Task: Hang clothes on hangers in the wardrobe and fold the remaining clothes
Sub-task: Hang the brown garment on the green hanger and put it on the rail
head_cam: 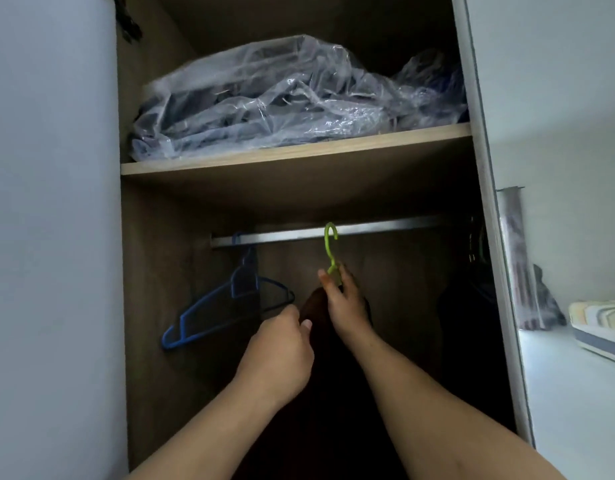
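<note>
Inside the open wardrobe (153, 306), a flat metal rail (385, 227) runs across beneath a pale wood-grain shelf (299, 154). The right hand (345, 303) pinches the neck of a lime-green plastic hanger (331, 247), its grip narrow, thumb and fingers closed just below the curved hook, which sits at rail height (whether it has actually caught the rail cannot be told). A dark garment (319, 358) hangs down from that hanger between the two forearms, soft and almost black in the shadow, its shape hard to make out. The left hand (281, 355) has its fingers curled onto the upper edge of the same dark cloth, gripping it just beside the right wrist.

To the left, a thin blue hanger (209, 306) with an angular wire-like outline dangles from the rail, tilted, well apart from the green one. More dark clothes (472, 306) hang at the far right end. On the shelf above lies a crinkled clear plastic bag (281, 98) stuffed with dark folded fabric. Beyond the pale door on the right, a stack of striped folded items (600, 323) rests on a white counter (576, 393).
</note>
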